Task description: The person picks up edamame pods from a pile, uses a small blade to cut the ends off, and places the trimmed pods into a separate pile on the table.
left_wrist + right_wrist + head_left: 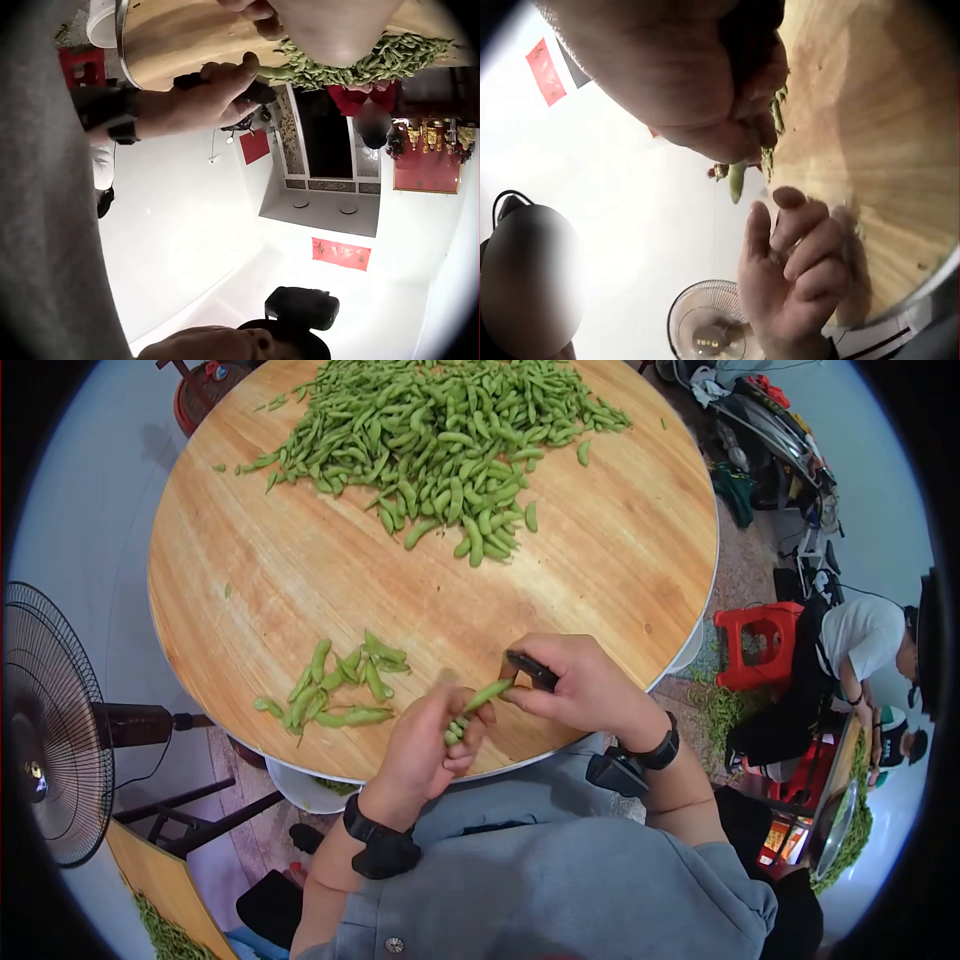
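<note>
Right, from where I sit, the right hand point(575, 685) has its thumb and fingers pinching one edamame pod point(487, 695), just below the centre of the head frame, with a black-handled tool point(532, 671) gripped in the same hand. The left hand point(425, 735) curls its fingers around some small green pieces point(455, 733); I can't tell whether they are beans or pods. A loose group of pods point(360, 716) lies on the round wooden counter point(600, 570) at lower left, and a big heap point(440, 430) fills the top of the frame.

I'd judge the pod light, firm-skinned but slightly bendy, perhaps a little slick, and easy to bruise. I'd take it lightly near one end, pads on its flat sides, leaving the other tip free.
</note>
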Available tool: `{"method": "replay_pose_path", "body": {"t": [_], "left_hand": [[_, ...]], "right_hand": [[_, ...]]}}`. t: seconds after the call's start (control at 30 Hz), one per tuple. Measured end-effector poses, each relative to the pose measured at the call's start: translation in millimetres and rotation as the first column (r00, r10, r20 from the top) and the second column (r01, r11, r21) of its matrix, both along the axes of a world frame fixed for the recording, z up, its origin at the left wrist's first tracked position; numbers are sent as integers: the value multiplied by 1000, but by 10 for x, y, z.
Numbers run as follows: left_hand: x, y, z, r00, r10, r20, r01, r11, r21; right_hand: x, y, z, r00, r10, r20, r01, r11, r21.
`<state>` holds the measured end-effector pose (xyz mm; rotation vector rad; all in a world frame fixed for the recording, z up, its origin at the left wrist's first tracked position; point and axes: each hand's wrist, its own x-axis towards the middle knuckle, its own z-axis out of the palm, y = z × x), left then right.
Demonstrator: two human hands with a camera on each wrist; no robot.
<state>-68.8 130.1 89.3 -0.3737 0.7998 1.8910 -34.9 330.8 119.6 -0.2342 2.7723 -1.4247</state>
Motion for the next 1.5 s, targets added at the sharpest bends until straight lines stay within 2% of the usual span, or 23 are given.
{"method": "replay_pose_path", "body": {"t": [0.07,0.17,0.27,0.33,0.37,0.63,0.7,0.73,0.8,0.83,0.9,0.93,0.97,1.0,1.03,1.07,1.1,1.13,1.2,1.27,1.3,1.37,1.5], "left_hand": [[29,8,16,976,-168,-137,183,978,104],[75,36,75,977,-101,-186,111,993,47],[96,54,76,955,-15,-296,3,999,-43],[100,45,48,932,19,-363,-54,995,-88],[98,39,32,915,12,-404,-59,993,-104],[95,20,27,878,-84,-470,-4,983,-183],[111,24,-15,652,-193,-733,-122,928,-352],[108,22,-24,653,-194,-732,-120,928,-353],[89,25,-38,121,-425,-897,-369,820,-438],[81,30,-46,121,-426,-897,-365,821,-439],[66,42,-58,0,-446,-895,-400,820,-409],[67,34,-59,-1,-446,-895,-396,822,-409],[76,12,-57,174,-378,-909,-289,863,-414],[79,-10,-54,351,-315,-882,-184,900,-395],[75,-39,-31,353,-315,-881,-182,900,-395],[72,-71,8,700,-174,-692,-11,967,-254],[69,-86,28,931,-94,-352,83,996,-44],[64,-83,12,931,-95,-352,86,995,-43],[61,-71,-44,986,-9,-168,53,964,260],[80,-43,-68,992,9,-127,22,972,236],[91,-29,-73,996,28,-86,-10,978,210],[110,-6,-69,993,25,-112,-6,986,169],[156,33,-49,994,-9,-111,27,987,159]], "right_hand": [[12,-26,-35,993,76,-90,-74,997,21],[5,-46,-84,989,19,-144,-26,999,-42],[58,-116,-157,993,-115,13,115,971,-210],[138,-179,22,888,60,456,193,851,-489],[171,-186,-15,878,142,458,155,819,-552],[220,-241,-67,905,125,407,108,857,-504],[223,-272,-141,912,125,391,106,849,-517],[225,-287,-173,921,110,372,116,837,-535],[214,-317,-211,930,92,356,131,822,-554],[198,-329,-222,915,96,391,157,808,-567],[180,-310,-209,900,96,426,189,793,-579],[170,-286,-171,815,211,540,314,622,-717],[163,-266,-134,717,350,603,455,422,-784],[160,-249,-97,717,347,604,456,422,-784],[164,-235,-61,674,422,607,513,325,-795],[172,-230,-47,631,495,598,570,228,-790],[183,-231,-67,631,493,599,572,226,-789],[194,-229,-100,632,525,569,576,173,-799],[204,-217,-90,633,556,539,581,118,-805],[186,-207,-14,645,467,605,528,299,-795],[186,-215,-19,645,468,605,529,298,-795],[191,-243,-53,727,285,624,419,536,-733],[123,-286,-204,825,170,539,381,536,-753]]}}
